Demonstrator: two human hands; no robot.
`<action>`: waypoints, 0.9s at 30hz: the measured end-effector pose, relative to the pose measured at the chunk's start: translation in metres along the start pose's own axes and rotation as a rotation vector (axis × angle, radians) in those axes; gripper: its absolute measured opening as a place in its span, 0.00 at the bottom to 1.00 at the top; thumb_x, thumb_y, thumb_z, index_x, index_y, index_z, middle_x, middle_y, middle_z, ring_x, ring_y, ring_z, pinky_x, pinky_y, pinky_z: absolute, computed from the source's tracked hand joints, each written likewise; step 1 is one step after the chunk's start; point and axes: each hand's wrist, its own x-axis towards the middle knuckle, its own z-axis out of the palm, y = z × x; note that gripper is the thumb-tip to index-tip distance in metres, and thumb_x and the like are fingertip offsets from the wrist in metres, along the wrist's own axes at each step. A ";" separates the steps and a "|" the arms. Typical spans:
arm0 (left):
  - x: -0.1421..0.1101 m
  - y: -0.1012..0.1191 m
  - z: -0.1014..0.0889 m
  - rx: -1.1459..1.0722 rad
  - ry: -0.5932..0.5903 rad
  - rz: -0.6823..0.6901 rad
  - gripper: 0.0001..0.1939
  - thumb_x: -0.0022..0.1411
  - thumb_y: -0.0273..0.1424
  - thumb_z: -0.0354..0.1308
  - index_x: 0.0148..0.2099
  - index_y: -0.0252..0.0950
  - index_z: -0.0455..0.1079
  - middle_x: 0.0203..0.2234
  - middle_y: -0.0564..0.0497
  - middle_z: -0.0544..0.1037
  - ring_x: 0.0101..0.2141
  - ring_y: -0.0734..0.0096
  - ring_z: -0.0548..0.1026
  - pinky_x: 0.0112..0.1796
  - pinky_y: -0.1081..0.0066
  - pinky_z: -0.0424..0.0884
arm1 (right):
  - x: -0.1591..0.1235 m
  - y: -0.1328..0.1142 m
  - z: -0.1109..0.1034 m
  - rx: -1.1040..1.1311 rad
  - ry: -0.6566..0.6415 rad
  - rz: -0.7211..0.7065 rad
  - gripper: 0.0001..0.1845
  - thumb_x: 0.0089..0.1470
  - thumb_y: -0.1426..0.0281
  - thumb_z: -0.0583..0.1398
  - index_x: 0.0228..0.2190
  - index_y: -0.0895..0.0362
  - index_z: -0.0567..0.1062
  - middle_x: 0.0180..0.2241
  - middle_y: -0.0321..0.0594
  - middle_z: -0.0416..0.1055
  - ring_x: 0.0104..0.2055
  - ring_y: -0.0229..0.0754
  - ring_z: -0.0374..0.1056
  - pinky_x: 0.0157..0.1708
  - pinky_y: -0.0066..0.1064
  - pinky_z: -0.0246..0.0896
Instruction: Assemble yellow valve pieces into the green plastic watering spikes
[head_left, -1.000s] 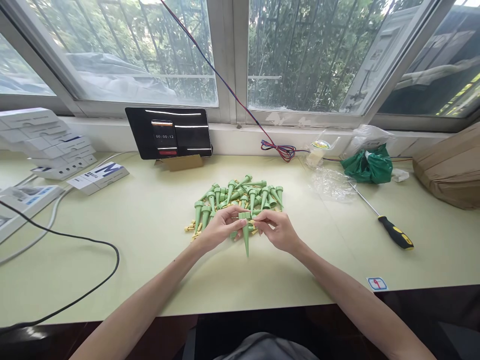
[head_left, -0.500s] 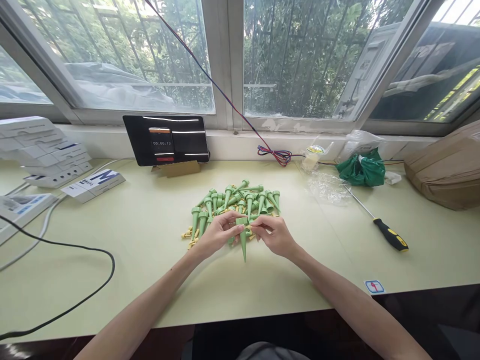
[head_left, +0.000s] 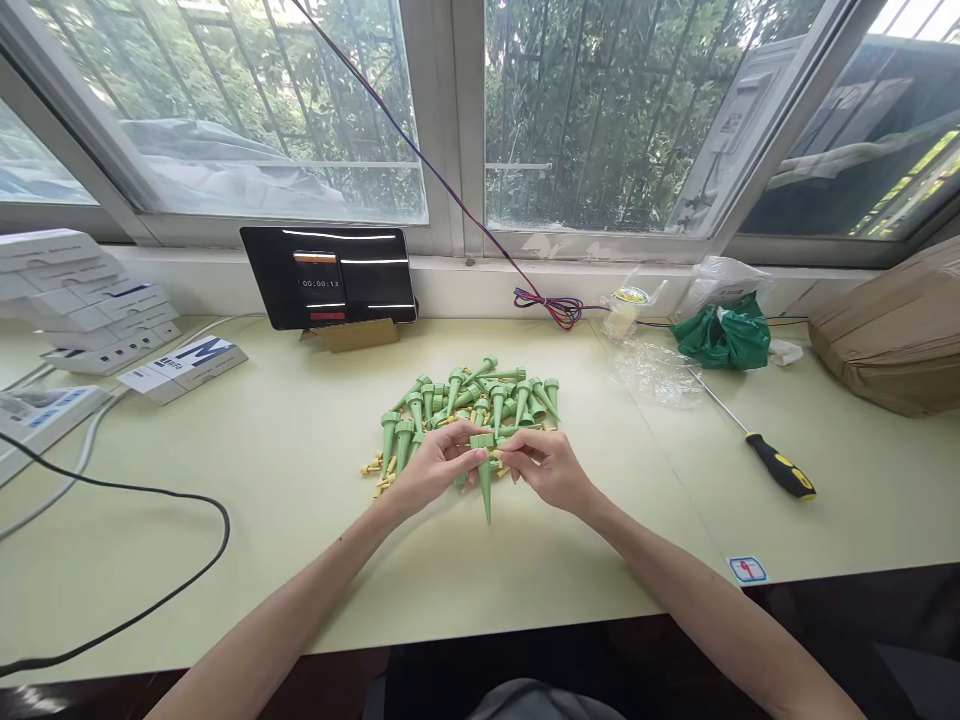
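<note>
Very little has changed during the last second: the person's left hand [head_left: 442,468] and right hand [head_left: 551,470] stay together near the centre of the frame, at the same green plastic spike with a ribbed cap [head_left: 486,490]. The left hand is grasping this spike by its cap, between thumb and fingers, and its thin tip points to the lower edge of the frame. The right hand is closed in a pinch beside the cap, on what seems to me a small yellow plastic piece [head_left: 495,454], though the fingers cover most of it and I cannot tell if it is already seated. On the black tablet with a glossy screen [head_left: 375,270], upper left of the centre, the timer has passed from 12 to 13, while the whole view has slid slightly, I think only because the head moved. For the work this means, in my judgement, that the two hands are giving fine attention to one spike. Just behind them lies the heap of green plastic spikes [head_left: 456,392] on the pale yellow bench [head_left: 300,450].
</note>
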 end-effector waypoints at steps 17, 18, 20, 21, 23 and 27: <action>0.000 -0.004 -0.001 -0.029 -0.004 -0.030 0.17 0.59 0.39 0.64 0.46 0.35 0.70 0.22 0.58 0.67 0.21 0.76 0.69 0.23 0.74 0.69 | 0.000 -0.001 0.001 0.068 -0.018 0.046 0.14 0.57 0.60 0.63 0.27 0.57 0.74 0.21 0.34 0.67 0.20 0.35 0.64 0.22 0.28 0.63; 0.000 -0.004 -0.001 -0.025 0.001 -0.025 0.17 0.58 0.39 0.65 0.46 0.35 0.71 0.21 0.58 0.66 0.21 0.76 0.69 0.23 0.74 0.69 | 0.000 0.001 0.001 0.098 -0.022 0.067 0.14 0.56 0.60 0.63 0.27 0.57 0.73 0.21 0.34 0.67 0.19 0.34 0.63 0.20 0.28 0.62; 0.000 -0.004 -0.001 -0.020 0.005 -0.021 0.17 0.58 0.39 0.65 0.45 0.35 0.71 0.21 0.59 0.65 0.21 0.77 0.69 0.23 0.74 0.69 | 0.000 0.001 0.001 0.136 -0.027 0.089 0.14 0.56 0.60 0.63 0.27 0.57 0.72 0.21 0.33 0.67 0.19 0.34 0.62 0.19 0.28 0.62; 0.000 -0.004 -0.001 -0.020 0.002 -0.022 0.16 0.58 0.39 0.65 0.45 0.35 0.71 0.22 0.58 0.66 0.21 0.77 0.69 0.23 0.74 0.69 | 0.000 0.001 0.001 0.134 -0.029 0.086 0.14 0.56 0.60 0.63 0.27 0.57 0.72 0.21 0.34 0.67 0.19 0.34 0.63 0.20 0.28 0.62; -0.001 -0.004 -0.002 -0.029 -0.014 -0.027 0.16 0.59 0.39 0.64 0.45 0.35 0.70 0.23 0.57 0.68 0.21 0.77 0.69 0.23 0.74 0.69 | -0.001 -0.001 0.001 0.099 -0.031 0.058 0.14 0.57 0.60 0.63 0.27 0.57 0.73 0.22 0.34 0.67 0.21 0.34 0.64 0.22 0.28 0.63; -0.001 -0.004 -0.002 -0.059 -0.034 -0.038 0.14 0.60 0.38 0.64 0.43 0.34 0.69 0.22 0.56 0.70 0.21 0.77 0.68 0.23 0.75 0.68 | -0.001 -0.005 0.000 0.018 -0.031 0.016 0.15 0.57 0.59 0.63 0.27 0.57 0.73 0.23 0.35 0.68 0.23 0.36 0.65 0.26 0.30 0.65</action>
